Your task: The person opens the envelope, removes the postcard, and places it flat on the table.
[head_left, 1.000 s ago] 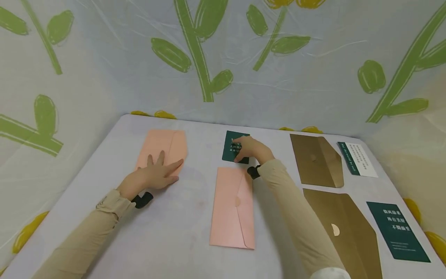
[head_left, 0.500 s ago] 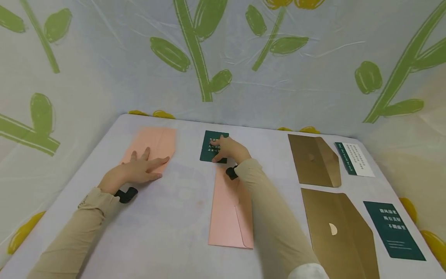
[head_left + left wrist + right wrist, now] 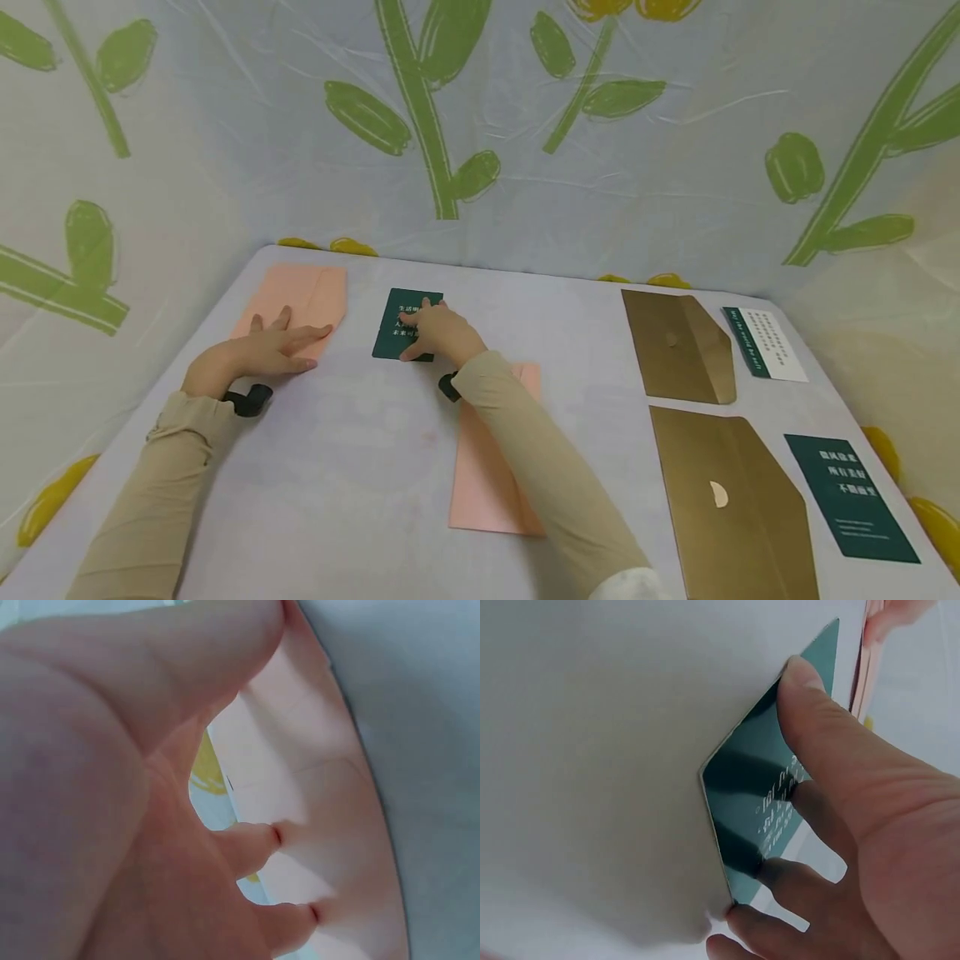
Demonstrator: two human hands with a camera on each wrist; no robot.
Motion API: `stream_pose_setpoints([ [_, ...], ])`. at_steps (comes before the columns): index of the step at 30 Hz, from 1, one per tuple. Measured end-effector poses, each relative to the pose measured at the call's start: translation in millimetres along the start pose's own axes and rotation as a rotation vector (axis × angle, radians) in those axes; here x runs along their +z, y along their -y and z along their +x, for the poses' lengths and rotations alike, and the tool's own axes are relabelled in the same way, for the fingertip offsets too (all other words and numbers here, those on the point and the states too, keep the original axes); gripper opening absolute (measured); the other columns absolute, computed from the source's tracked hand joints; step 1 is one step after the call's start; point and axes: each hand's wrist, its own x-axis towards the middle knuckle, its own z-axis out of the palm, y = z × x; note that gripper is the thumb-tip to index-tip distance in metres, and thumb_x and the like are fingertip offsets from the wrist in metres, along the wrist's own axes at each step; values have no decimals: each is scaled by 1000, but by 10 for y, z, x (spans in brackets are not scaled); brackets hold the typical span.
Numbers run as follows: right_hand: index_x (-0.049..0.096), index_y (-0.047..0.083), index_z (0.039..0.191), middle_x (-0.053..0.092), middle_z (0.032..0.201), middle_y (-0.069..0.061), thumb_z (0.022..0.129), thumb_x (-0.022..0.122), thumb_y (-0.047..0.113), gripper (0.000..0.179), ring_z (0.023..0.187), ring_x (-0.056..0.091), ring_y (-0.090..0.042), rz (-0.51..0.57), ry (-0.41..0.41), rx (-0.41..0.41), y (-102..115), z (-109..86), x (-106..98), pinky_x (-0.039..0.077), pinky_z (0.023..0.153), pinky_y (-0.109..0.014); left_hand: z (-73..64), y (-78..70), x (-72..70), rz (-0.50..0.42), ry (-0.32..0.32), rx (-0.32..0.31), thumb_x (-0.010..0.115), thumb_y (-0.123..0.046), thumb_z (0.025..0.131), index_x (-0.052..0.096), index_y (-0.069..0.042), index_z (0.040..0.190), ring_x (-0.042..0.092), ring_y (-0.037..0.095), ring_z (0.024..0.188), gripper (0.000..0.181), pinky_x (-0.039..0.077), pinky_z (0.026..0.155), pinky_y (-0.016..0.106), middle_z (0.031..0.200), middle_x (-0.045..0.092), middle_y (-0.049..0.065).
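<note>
My left hand (image 3: 262,346) lies with spread fingers over a pale pink envelope (image 3: 307,289) at the back left; in the left wrist view its fingertips press on the envelope's face (image 3: 322,825). A dark green card (image 3: 390,329) with white lettering lies right of that envelope. My right hand (image 3: 442,333) holds this card, thumb at the near edge and bent fingertips on its face and right edge; the right wrist view shows the thumb (image 3: 802,686) over the green card's (image 3: 739,769) edge. A second pink envelope (image 3: 487,475) lies partly under the right forearm in the head view.
Two bronze envelopes, a farther one (image 3: 660,346) and a nearer one (image 3: 720,533), lie on the right of the white table (image 3: 337,517). Beside them are a white-and-green card (image 3: 772,343) and a dark green card (image 3: 851,500). A leaf-patterned cloth (image 3: 517,225) hangs behind.
Both hands have moved left: my left hand with the far pink envelope, slightly away too, and my right hand with the green card, which has slid from above the near pink envelope to its left.
</note>
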Motion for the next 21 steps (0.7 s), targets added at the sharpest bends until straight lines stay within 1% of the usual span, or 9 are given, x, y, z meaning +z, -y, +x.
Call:
stream_pose_setpoints([
  [5, 32, 35, 155, 13, 164, -11, 87, 72, 49, 80, 150, 9, -36, -30, -3, -21, 143, 14, 18, 28, 114, -54, -12, 41, -25, 6, -15, 5, 60, -42, 97, 33, -13, 155, -21, 73, 127, 70, -7, 96, 82, 151, -11, 46],
  [9, 32, 36, 155, 14, 165, -11, 87, 71, 51, 80, 150, 10, -36, -49, -7, -21, 220, 23, 43, 29, 112, -55, -2, 28, -21, 8, -13, 20, 60, -40, 98, 33, -13, 154, -20, 68, 133, 67, -12, 99, 79, 151, -9, 46],
  [11, 32, 36, 155, 15, 164, -11, 87, 70, 53, 79, 150, 11, -36, -59, -16, -27, 249, 30, 60, 29, 112, -55, 4, 16, -17, 11, -6, 14, 59, -40, 98, 32, -13, 154, -20, 68, 133, 67, -12, 98, 80, 151, -9, 47],
  [16, 33, 35, 155, 17, 164, -12, 88, 69, 54, 78, 149, 14, -38, -67, -31, -57, 314, 21, 90, 31, 111, -56, -4, 7, -17, 14, 3, -15, 58, -40, 99, 31, -15, 155, -21, 75, 125, 67, -5, 91, 86, 149, -13, 47],
  [21, 34, 36, 154, 17, 164, -12, 88, 68, 55, 77, 149, 15, -38, -78, -35, -56, 358, 0, 102, 33, 110, -56, -33, 47, -18, 0, 1, -30, 59, -42, 98, 32, -17, 155, -22, 74, 125, 68, -4, 87, 89, 150, -13, 46],
])
